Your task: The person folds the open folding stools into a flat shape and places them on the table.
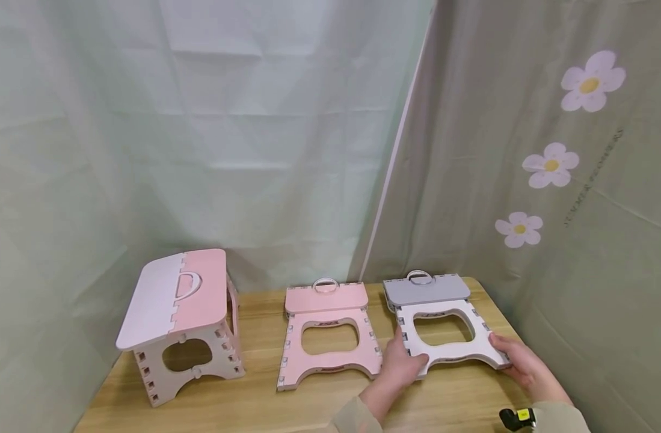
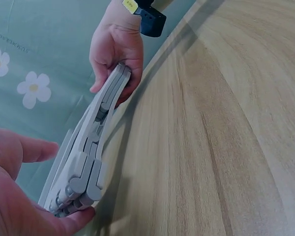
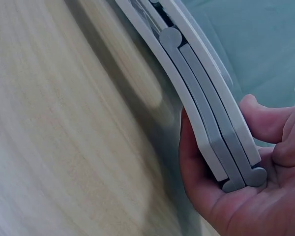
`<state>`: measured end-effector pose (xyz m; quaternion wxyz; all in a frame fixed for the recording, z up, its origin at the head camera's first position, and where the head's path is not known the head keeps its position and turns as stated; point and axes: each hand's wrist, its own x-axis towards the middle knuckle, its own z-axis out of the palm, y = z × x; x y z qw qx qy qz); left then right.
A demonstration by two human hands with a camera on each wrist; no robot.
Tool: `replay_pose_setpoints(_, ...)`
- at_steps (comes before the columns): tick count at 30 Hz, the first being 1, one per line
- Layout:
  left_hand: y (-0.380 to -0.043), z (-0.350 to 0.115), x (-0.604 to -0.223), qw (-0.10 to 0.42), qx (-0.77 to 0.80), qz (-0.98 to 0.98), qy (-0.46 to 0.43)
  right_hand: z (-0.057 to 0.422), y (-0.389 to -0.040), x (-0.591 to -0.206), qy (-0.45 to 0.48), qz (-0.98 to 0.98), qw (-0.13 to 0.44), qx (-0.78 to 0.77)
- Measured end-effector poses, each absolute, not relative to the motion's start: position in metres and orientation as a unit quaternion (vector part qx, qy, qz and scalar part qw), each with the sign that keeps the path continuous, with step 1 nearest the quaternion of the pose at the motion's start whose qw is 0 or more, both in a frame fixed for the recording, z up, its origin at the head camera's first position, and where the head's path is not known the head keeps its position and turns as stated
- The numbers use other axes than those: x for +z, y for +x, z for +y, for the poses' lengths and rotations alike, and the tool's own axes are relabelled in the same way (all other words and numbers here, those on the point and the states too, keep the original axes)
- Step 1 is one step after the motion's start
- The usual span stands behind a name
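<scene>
Head | left hand (image 1: pixel 399 365) grips folded white stool (image 1: pixel 450 352), left side | right hand (image 1: pixel 527 364) pinches right side, thumb uppermost

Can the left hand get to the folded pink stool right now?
Probably, once freed: the left hand grips the grey-and-white stool, but the folded pink stool lies close beside that hand, nothing visible between.

It looked like a curtained-off corner of a room, though whether home or studio could not be told: pale green fabric sheets (image 1: pixel 265 144), one printed with white flowers (image 1: pixel 551 165) and lettering (image 1: pixel 593 177), hung round a wood-grain counter (image 1: pixel 254 403).
</scene>
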<state>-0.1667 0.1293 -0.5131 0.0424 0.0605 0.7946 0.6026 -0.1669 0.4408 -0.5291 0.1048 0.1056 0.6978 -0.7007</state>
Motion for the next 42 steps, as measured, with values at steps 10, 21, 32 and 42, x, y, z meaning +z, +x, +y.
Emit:
replay_pose_setpoints(10,-0.163,0.132,-0.519,0.067,0.615,0.784,0.052,0.433,-0.169,-0.528,0.164,0.727,0.088,-0.661)
replay_pose_setpoints(21,-0.160,0.133,-0.519,0.069,0.600,0.794,0.060,0.427,-0.170,-0.532,0.157,0.860,0.060,-0.481)
replay_pose_setpoints(32,-0.160,0.133,-0.518,0.081,0.587,0.802,0.072,0.422,-0.171,-0.531,0.152,0.892,0.006,-0.426)
replay_pose_setpoints(42,-0.163,0.133,-0.523,0.079,0.581,0.806,0.078,0.422,-0.172,-0.533,0.151,0.891,-0.004,-0.429)
